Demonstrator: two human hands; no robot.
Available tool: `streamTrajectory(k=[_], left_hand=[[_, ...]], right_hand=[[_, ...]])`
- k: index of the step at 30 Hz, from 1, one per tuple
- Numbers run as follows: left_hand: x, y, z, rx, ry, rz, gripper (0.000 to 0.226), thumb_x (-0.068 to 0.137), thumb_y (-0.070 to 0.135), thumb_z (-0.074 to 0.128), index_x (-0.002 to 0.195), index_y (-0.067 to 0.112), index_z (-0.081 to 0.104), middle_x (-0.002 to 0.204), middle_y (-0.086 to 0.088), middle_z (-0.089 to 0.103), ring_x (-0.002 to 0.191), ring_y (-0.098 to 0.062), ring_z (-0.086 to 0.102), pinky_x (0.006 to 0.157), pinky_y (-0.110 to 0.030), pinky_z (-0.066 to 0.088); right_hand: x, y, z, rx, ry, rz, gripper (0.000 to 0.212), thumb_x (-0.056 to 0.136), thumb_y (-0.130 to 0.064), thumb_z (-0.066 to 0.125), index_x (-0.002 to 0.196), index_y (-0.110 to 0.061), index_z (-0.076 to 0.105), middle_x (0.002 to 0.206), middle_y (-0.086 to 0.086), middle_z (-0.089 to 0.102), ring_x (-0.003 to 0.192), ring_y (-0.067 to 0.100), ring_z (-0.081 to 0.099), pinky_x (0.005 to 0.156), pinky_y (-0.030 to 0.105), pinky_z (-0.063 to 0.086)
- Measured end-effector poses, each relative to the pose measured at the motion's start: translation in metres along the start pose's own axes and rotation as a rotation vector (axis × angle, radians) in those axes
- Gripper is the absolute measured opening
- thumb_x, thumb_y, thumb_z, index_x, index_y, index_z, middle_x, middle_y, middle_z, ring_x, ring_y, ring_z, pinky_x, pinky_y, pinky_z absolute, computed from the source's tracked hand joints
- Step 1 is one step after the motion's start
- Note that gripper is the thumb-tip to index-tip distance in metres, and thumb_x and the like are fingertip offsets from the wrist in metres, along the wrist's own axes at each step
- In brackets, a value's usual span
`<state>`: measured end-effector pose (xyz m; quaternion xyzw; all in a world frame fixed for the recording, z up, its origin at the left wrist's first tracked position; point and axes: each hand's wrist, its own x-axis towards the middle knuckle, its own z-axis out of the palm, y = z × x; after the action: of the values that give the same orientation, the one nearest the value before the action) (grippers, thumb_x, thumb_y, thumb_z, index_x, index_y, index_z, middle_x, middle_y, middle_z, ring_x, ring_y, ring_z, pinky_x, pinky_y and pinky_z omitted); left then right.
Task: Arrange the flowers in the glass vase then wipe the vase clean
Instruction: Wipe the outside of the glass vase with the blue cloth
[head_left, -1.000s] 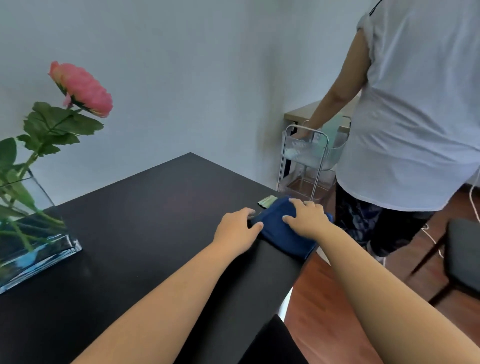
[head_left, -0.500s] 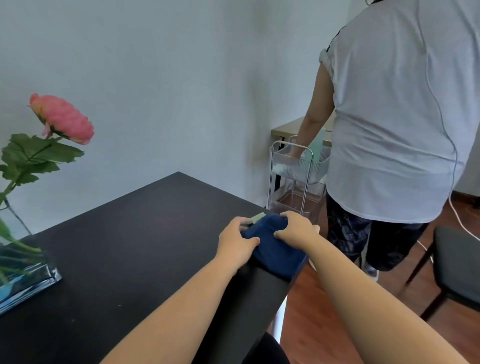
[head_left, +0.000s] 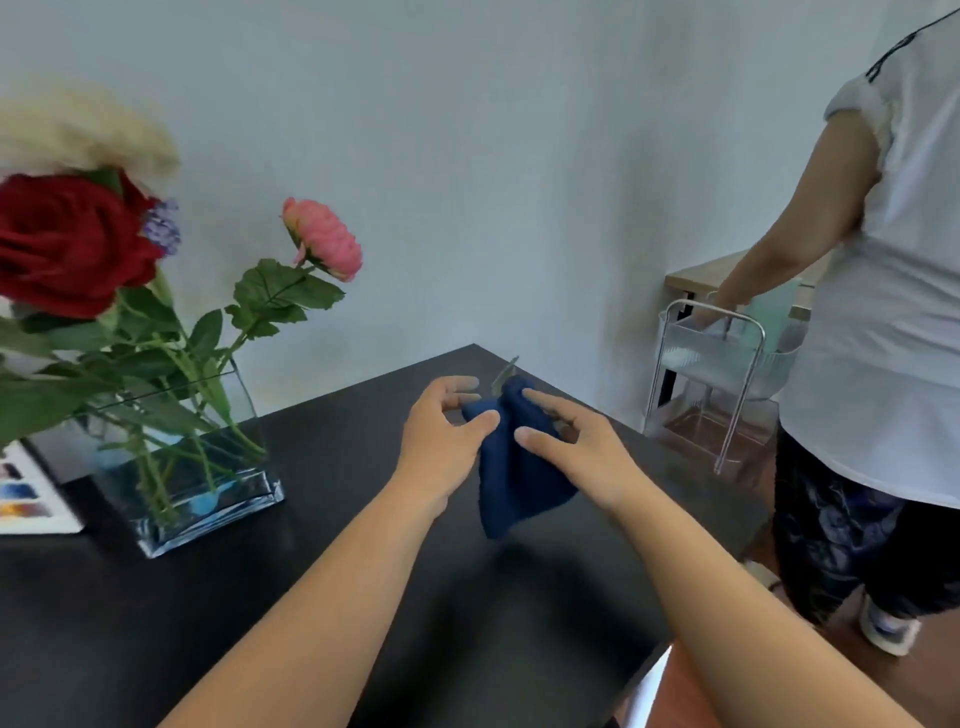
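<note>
Looking down, we see a black table (head_left: 156, 623) that fills the bottom of the frame, with a plain pale wall (head_left: 467, 156) behind it. At the right edge of the frame another person (head_left: 883, 312) in a white top stands on a brown wood floor (head_left: 924, 686), one hand on a clear cart (head_left: 727, 374) with a metal frame.

At the left of the frame a glass vase (head_left: 197, 467) stands on the table. It has flat sides and a little water at the bottom. Green stems stand in it. A big red rose (head_left: 62, 239) and a pink flower (head_left: 324, 239) rise from it, and a fluffy cream flower (head_left: 83, 130) shows at the upper left. A small purple bloom (head_left: 162, 226) sits beside the rose. Just left of the vase lies a white card (head_left: 26, 493) with colour patches.

In the middle of the frame we hold a dark blue cloth (head_left: 519, 478) up off the table. Our left hand (head_left: 441, 441) pinches its top edge with thumb and fingers. Our right hand (head_left: 582, 452) pinches the other side, one finger stretched along the top. The cloth hangs down between both hands, well apart from the vase.
</note>
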<state>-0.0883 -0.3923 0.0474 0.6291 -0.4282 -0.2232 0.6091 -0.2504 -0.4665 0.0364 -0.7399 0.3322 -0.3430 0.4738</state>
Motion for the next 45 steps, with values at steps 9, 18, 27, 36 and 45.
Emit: streamTrajectory(k=[9, 18, 27, 36, 45], left_hand=[[-0.011, 0.021, -0.117, 0.246, 0.123, 0.128, 0.041, 0.082, 0.012, 0.070, 0.099, 0.048, 0.059, 0.101, 0.023, 0.062, 0.076, -0.003, 0.064, 0.065, -0.019, 0.049], [-0.056, -0.030, -0.230, 0.243, 0.348, 0.070, 0.025, 0.086, 0.022, 0.071, 0.094, 0.044, 0.064, 0.100, 0.015, 0.067, 0.085, -0.001, 0.064, 0.071, -0.016, 0.050], [-0.059, -0.073, -0.341, -0.029, 0.591, -0.115, 0.015, 0.093, 0.019, 0.062, 0.098, 0.033, 0.067, 0.098, 0.005, 0.061, 0.091, -0.012, 0.057, 0.076, -0.025, 0.043], [-0.019, -0.075, -0.358, -0.043, 0.356, -0.108, 0.025, 0.097, 0.023, 0.054, 0.120, 0.025, 0.064, 0.120, 0.003, 0.068, 0.112, -0.016, 0.061, 0.094, -0.034, 0.046], [0.003, -0.070, -0.356, -0.432, 0.191, -0.106, 0.043, 0.076, 0.031, 0.064, 0.116, 0.012, 0.065, 0.106, -0.008, 0.072, 0.094, -0.024, 0.068, 0.075, -0.036, 0.057]], right_hand=[[0.025, -0.039, 0.152, 0.188, -0.068, 0.068, 0.098, 0.076, -0.029, 0.075, 0.152, -0.031, 0.014, 0.118, -0.007, 0.061, 0.108, 0.013, 0.059, 0.081, 0.027, 0.050], [0.039, -0.052, 0.206, 0.084, -0.121, -0.182, 0.037, 0.075, -0.005, 0.046, 0.081, -0.037, 0.063, 0.077, -0.005, 0.063, 0.064, 0.002, 0.055, 0.058, 0.023, 0.050], [0.068, -0.086, 0.253, -0.328, 0.022, -1.025, 0.060, 0.070, 0.015, 0.056, 0.116, -0.020, 0.071, 0.109, 0.016, 0.058, 0.084, 0.034, 0.055, 0.073, 0.038, 0.048], [0.079, -0.097, 0.316, -0.607, 0.198, -1.424, 0.044, 0.078, -0.001, 0.062, 0.115, -0.023, 0.072, 0.104, 0.018, 0.068, 0.077, 0.034, 0.060, 0.066, 0.039, 0.049], [0.067, -0.059, 0.335, -0.723, 0.226, -1.445, 0.033, 0.089, -0.047, 0.059, 0.119, -0.038, 0.066, 0.129, 0.000, 0.050, 0.106, 0.025, 0.048, 0.083, 0.039, 0.037]])
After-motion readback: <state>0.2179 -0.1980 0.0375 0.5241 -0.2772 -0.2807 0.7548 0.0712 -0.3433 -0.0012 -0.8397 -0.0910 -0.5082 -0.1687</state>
